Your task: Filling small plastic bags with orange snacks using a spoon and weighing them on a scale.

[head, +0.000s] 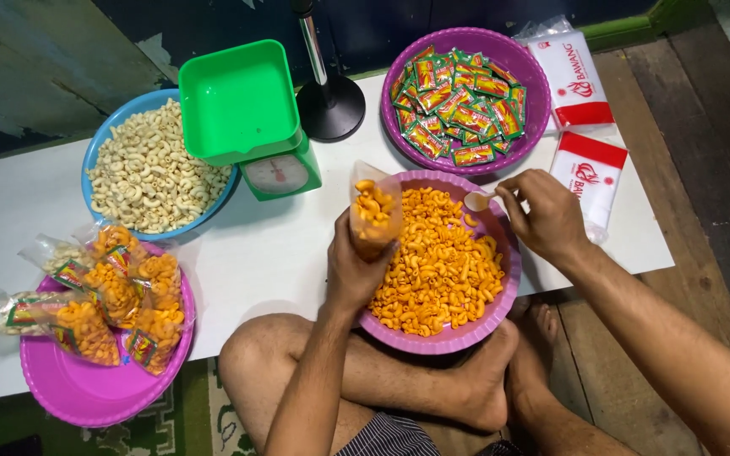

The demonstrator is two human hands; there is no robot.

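The left hand (350,272) is wrapping its fingers around a small clear bag (373,215), gripping it upright above the near rim of the purple basin (500,300); the bag is holding orange macaroni snacks (441,270) like those heaped in the basin. The right hand (542,215) is pinching the handle of a white spoon (476,201), its bowl hovering over the basin's far edge, just beside the bag. Further out, on the white table (272,262), are sitting a basin of sachets (460,101), a green scale (251,118), a blue bowl of pale macaroni (145,173) and a pink basin of filled bags (103,312).
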